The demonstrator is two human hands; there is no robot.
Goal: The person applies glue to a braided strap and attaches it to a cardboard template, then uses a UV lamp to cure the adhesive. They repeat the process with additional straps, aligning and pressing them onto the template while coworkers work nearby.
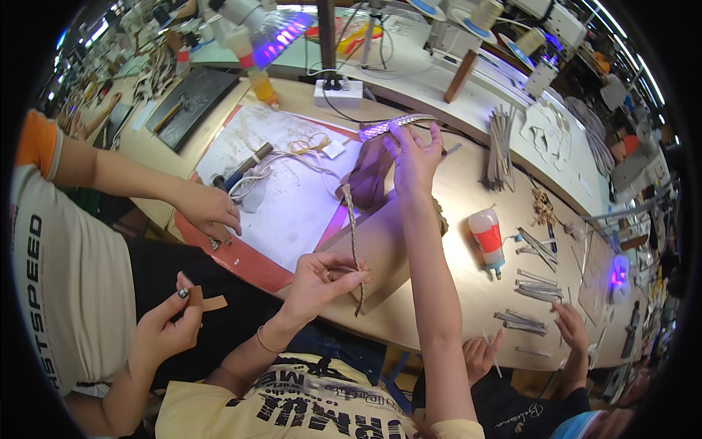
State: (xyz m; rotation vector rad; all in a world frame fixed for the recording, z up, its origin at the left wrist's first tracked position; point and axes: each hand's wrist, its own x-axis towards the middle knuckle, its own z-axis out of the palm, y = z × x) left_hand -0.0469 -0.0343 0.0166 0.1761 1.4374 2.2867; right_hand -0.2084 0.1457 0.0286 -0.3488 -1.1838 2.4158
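Observation:
My left hand [322,285] pinches a narrow braided strap [352,227] between thumb and fingers; the strap stands nearly upright, its lower end hanging below the grip. Farther off, my right hand [415,157] is raised with a silvery braided strip [387,127] held between thumb and fingers, part of it lit purple. Whether the two braided pieces join cannot be seen. Below my hands is a beige block-like form [376,252], with a dark brown, soft-looking piece [369,175] at its far end.
A co-worker's hands [208,212] are at left, one holding a tan strip [213,303]. Another person's hands [482,356] are at right, beside braided strips [540,289]. A red-labelled bottle [486,238], strip bundle [499,150], lamp [256,25] and power socket [338,93] stand around.

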